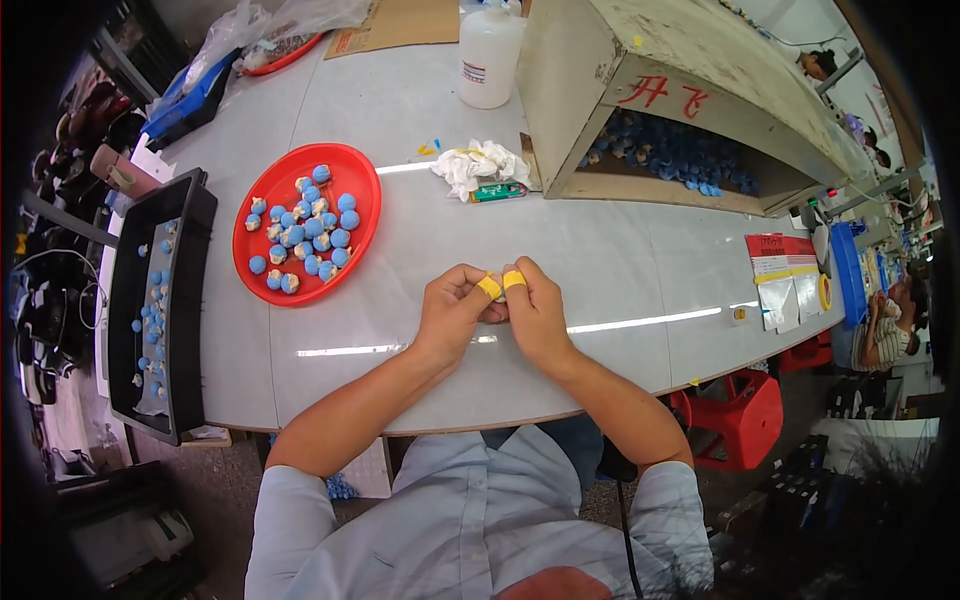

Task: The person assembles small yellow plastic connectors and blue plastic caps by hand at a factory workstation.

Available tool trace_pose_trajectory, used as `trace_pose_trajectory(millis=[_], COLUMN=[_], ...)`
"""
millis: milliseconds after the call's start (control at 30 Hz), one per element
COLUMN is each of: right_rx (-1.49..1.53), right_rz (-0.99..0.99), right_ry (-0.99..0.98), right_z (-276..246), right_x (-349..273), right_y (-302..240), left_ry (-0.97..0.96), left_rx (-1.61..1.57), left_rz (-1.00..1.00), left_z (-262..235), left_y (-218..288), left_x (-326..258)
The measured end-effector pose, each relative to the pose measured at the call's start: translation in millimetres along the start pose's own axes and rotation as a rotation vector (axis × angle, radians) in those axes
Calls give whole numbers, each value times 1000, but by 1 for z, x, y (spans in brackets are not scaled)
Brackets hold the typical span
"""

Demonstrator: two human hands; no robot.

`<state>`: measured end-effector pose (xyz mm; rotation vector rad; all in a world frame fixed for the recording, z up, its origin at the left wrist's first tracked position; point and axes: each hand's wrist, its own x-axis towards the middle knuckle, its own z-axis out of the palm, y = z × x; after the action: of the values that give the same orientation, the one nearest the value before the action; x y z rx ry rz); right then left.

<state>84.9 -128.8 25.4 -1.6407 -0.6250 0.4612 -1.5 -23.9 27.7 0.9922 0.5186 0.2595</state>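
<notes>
My left hand [455, 310] and my right hand [537, 315] meet over the near middle of the table, thumbs side by side, each wrapped in yellow tape. Both are closed in a pinch around one small thing; only a sliver shows between the thumbs, and its kind is hidden by the fingers. To the left of my hands sits a round red tray [357, 235] with several small blue balls [312, 227] in it, many with cream-coloured bits attached. Farther left, a long black bin [188, 300] holds more blue balls [152, 322] on a pale sheet.
Beyond my hands lie crumpled white tissue [475, 168] and a green tube-like packet [498, 192]. A white plastic bottle [490, 60] stands behind them. At the back right is a wooden box [570, 90] with blue pieces inside. Red-and-yellow papers [782, 258] and a red stool [740, 420] are on the right.
</notes>
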Motion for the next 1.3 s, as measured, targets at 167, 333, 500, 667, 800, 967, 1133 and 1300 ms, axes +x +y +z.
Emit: trace_pose_trajectory(millis=[167,333,500,667,800,967,1133,1300], right_rx=[-22,-19,-48,-81,-105,-118,-50,295], right_rz=[-34,-29,-17,-57,-54,-95,14,24], right_ry=[0,8,12,28,85,143,47,31], right_z=[4,3,2,-1,1,9,3,-3], right_x=[-2,-3,-5,-5,-3,-1,7,11], right_y=[-5,-4,-7,-3,2,7,8,12], left_ry=[-20,-30,-17,-25,-28,-64,-16,75], left_rx=[1,7,34,51,80,47,149,146], left_rz=[9,13,20,20,29,46,110,207], left_z=[-5,-4,-1,0,-1,-10,-2,0], left_y=[1,-1,-1,-2,-4,-5,-1,-2], left_x=[-1,-2,-4,-3,-1,2,3,5])
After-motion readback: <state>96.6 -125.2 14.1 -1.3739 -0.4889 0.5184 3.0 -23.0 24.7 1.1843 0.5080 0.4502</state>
